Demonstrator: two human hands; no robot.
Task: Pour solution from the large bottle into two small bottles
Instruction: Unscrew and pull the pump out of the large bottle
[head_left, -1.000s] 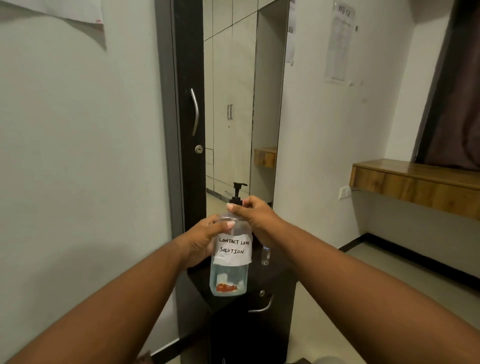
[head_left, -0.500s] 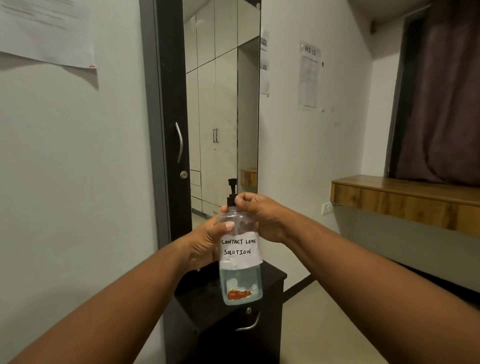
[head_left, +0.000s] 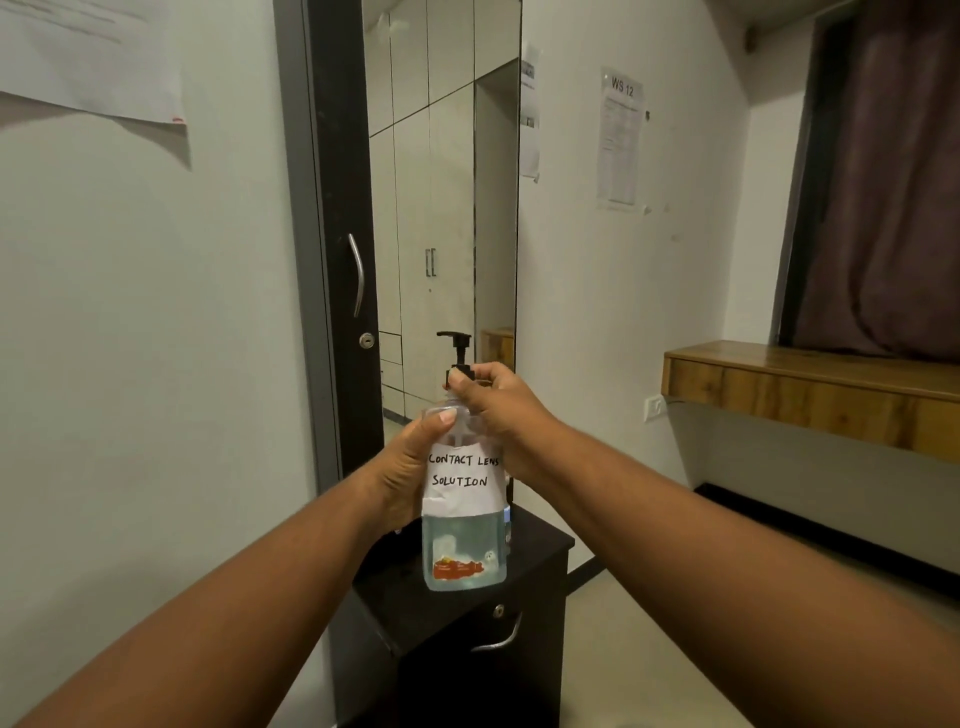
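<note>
Large bottle (head_left: 464, 512): clear plastic, held upright in the air in front of the person, above the front part of a black cabinet (head_left: 540, 545). Not touching the cabinet top. White paper label (head_left: 464, 475) on the bottle face, handwritten "CONTACT LENS SOLUTION". Clear liquid fills the lower part, level just under the label's bottom edge. Small red-orange sticker (head_left: 457, 569) near the base.

Left hand (head_left: 410, 475): grip wrapped around the bottle body from the left side, thumb laid across the shoulder above the label, fingers behind and hidden. Holding the bottle.

Right hand (head_left: 498, 410): grip closed around the black pump cap (head_left: 460, 371) at the bottle neck, fingertips pinched on the collar. Pump head (head_left: 454, 338) stands up above the fingers, nozzle pointing left. Cannot tell whether the cap is loosened or tight.

A sliver of a small object with a bluish top shows just right of the bottle on the cabinet top; mostly hidden, identity unclear.

Surroundings: tall mirror (head_left: 447, 208) in a dark frame behind the bottle, curved metal handle (head_left: 357, 275) on the frame. Paper sheet marked "WS 12" (head_left: 621, 140) on the right wall. Wooden shelf (head_left: 810, 384) at right under a dark curtain (head_left: 883, 176).
</note>
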